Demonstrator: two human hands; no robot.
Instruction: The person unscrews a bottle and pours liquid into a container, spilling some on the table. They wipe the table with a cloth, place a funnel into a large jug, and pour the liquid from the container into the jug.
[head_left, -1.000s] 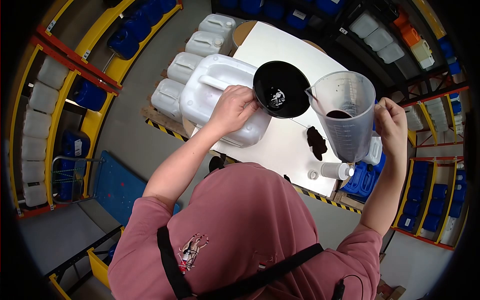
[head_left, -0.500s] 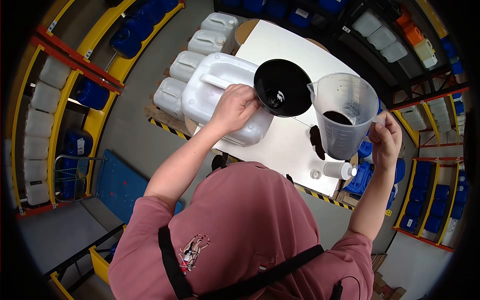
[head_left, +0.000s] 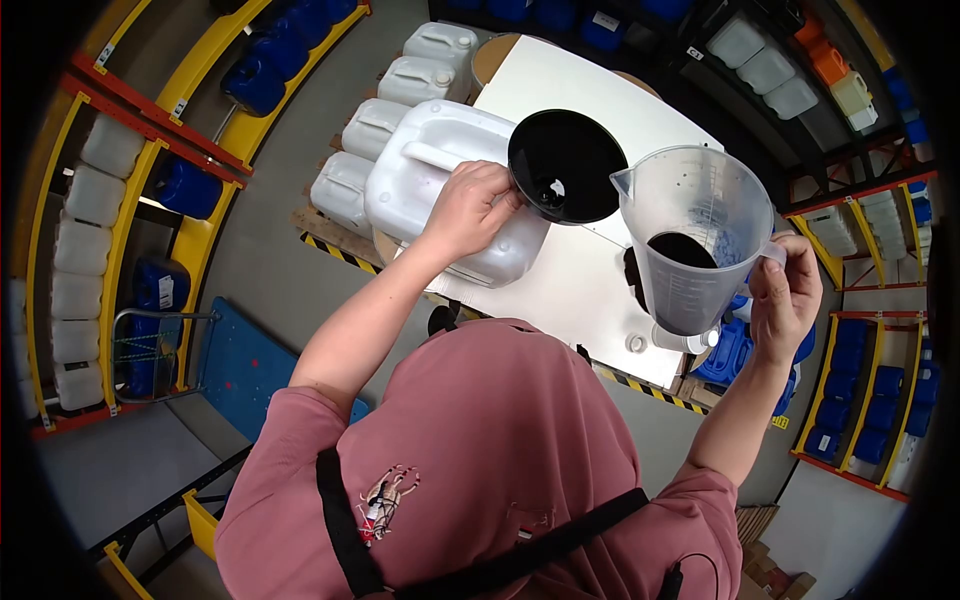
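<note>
My left hand (head_left: 472,208) is closed with its fingers on the near rim of a black funnel (head_left: 568,160). The funnel's wide mouth faces up toward me, and a bright glint shows near its bottom. Under that hand lies a large white jerrycan (head_left: 400,195) with its moulded handle uppermost. My right hand (head_left: 787,300) grips the handle of a translucent measuring jug (head_left: 675,300). Dark liquid (head_left: 682,248) sits in the jug's lower part. The jug's spout points at the funnel and is close to its rim; no stream shows between them.
A white bottle (head_left: 684,340) and a small white ring-like cap (head_left: 636,343) stand on the white tabletop (head_left: 560,285). Several white jerrycans (head_left: 342,188) rest on a pallet at left. Blue jerrycans (head_left: 727,352) are right of the table. A blue trolley (head_left: 255,370) is on the floor.
The measuring jug and my right hand have shifted a little to the right and down. The funnel has tilted and risen slightly, with my left hand still on its rim.
</note>
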